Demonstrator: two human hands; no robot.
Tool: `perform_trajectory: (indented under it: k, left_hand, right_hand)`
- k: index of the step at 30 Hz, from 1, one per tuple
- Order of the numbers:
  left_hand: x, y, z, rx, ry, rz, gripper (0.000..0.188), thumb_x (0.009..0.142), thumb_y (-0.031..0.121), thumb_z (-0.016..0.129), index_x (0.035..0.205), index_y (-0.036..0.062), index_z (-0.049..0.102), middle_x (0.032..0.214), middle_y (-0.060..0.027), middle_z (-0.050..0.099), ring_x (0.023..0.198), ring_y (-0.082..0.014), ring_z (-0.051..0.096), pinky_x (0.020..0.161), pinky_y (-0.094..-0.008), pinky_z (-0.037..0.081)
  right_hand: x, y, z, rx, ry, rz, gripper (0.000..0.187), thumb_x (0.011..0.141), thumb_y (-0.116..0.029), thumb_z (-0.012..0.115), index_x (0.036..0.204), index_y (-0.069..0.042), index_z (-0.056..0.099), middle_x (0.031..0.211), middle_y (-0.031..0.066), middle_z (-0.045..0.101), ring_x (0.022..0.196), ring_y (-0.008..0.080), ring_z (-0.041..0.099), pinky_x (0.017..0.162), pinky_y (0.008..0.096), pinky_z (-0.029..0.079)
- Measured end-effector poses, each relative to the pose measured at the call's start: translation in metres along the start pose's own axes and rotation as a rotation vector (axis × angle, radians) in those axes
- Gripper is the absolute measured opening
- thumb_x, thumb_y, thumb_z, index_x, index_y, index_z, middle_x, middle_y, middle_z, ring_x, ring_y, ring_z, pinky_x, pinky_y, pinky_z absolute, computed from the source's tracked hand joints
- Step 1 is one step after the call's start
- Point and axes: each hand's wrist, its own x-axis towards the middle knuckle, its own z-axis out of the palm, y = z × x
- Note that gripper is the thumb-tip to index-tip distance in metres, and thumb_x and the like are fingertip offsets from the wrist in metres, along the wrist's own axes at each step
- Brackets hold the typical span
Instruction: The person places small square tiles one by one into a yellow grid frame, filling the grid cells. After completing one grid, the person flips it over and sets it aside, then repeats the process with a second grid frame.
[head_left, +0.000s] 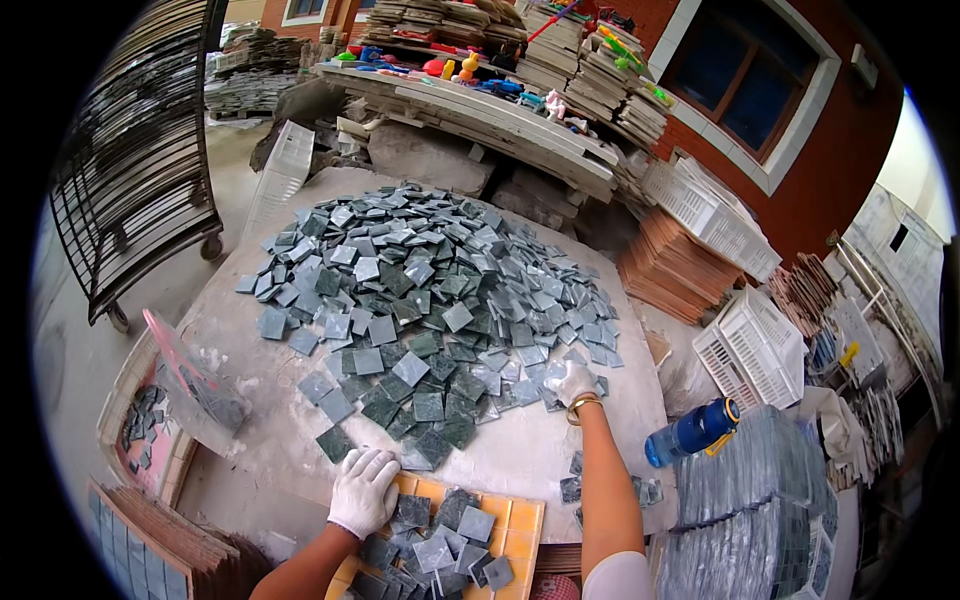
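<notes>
A big heap of small square grey-green stone tiles (415,270) covers the middle of the pale work table (270,410). At the heap's near right edge, my right hand (571,384), in a white glove, reaches onto the tiles with its fingers apart. My left hand (366,491), also gloved, is at the far left corner of an orange gridded tray (520,518). Its fingers are curled in, and what lies under them is hidden. Loose tiles (440,550) lie jumbled in the tray, close to my body.
A blue bottle (690,432) stands at the right beside wrapped tile stacks (745,520). A clear, pink-rimmed container (195,375) sits on the left. White crates (755,350) are at the right, a wheeled metal rack (135,170) far left, and stacked slabs with toys (470,85) behind.
</notes>
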Motion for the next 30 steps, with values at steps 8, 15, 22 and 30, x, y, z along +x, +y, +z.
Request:
perform_trajectory:
  k: [8,15,22,30]
  left_hand:
    - [0.006,-0.016,0.005,0.049,0.043,0.009,0.028,0.073,0.013,0.061,0.101,0.0059,0.061,0.109,-0.0091,0.061,0.109,-0.0256,0.055,0.099,-0.0416,0.036]
    - [-0.002,-0.003,0.000,0.022,0.020,0.010,0.029,0.074,0.013,0.061,0.102,0.0056,0.060,0.111,-0.0086,0.061,0.111,-0.0254,0.055,0.099,-0.0422,0.037]
    - [-0.007,-0.007,0.001,0.032,0.032,-0.007,0.029,0.074,0.014,0.061,0.101,0.0057,0.061,0.110,-0.0094,0.061,0.110,-0.0256,0.055,0.099,-0.0425,0.036]
    - [-0.002,-0.005,-0.002,0.023,0.046,0.000,0.029,0.074,0.015,0.061,0.102,0.0057,0.060,0.110,-0.0092,0.061,0.109,-0.0258,0.055,0.099,-0.0422,0.037]
  right_hand:
    - [-0.005,-0.020,0.031,-0.277,0.079,-0.051,0.071,0.070,-0.033,0.079,0.127,-0.004,0.048,0.123,0.0220,0.056,0.115,0.0356,0.055,0.094,0.0409,0.047]
    - [-0.032,0.008,0.047,-0.240,0.205,-0.025,0.062,0.065,-0.031,0.083,0.112,-0.002,0.056,0.109,0.0194,0.063,0.104,0.0361,0.059,0.090,0.0392,0.049]
    - [-0.153,-0.026,0.026,0.205,-0.556,-0.613,0.069,0.071,-0.030,0.078,0.128,-0.002,0.050,0.123,0.0176,0.059,0.115,0.0253,0.056,0.097,0.0337,0.043]
    - [-0.108,-0.015,0.043,-0.150,-0.122,-0.380,0.047,0.080,-0.033,0.071,0.115,-0.004,0.055,0.113,0.0149,0.062,0.099,0.0333,0.062,0.088,0.0403,0.049]
